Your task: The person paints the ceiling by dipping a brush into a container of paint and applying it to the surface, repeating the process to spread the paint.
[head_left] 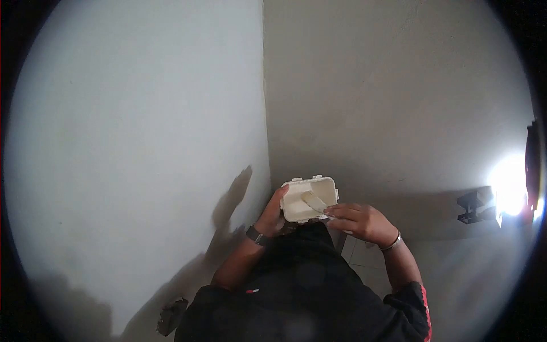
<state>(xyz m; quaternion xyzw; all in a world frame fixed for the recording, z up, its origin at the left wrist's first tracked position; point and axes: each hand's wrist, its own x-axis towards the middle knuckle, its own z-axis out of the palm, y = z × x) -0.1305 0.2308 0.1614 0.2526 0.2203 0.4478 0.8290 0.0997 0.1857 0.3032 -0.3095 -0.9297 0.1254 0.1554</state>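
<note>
My left hand (273, 214) grips the left side of a white plastic container (293, 206), which is open at the top and held in front of my body. Its inside looks pale, and I cannot tell how much is in it. In my right hand (356, 221) is a brush (314, 201) with a light, flat head. The brush head points up and to the left, over the inside of the container. The fingers of my right hand pinch its handle near the container's lower right corner.
A pale wall (142, 125) rises on the left and meets a greyer wall (387, 102) at a corner ahead. A bright lamp (509, 185) shines at the right, beside a dark bracket (474, 205). Floor tiles (363, 253) show below my right hand.
</note>
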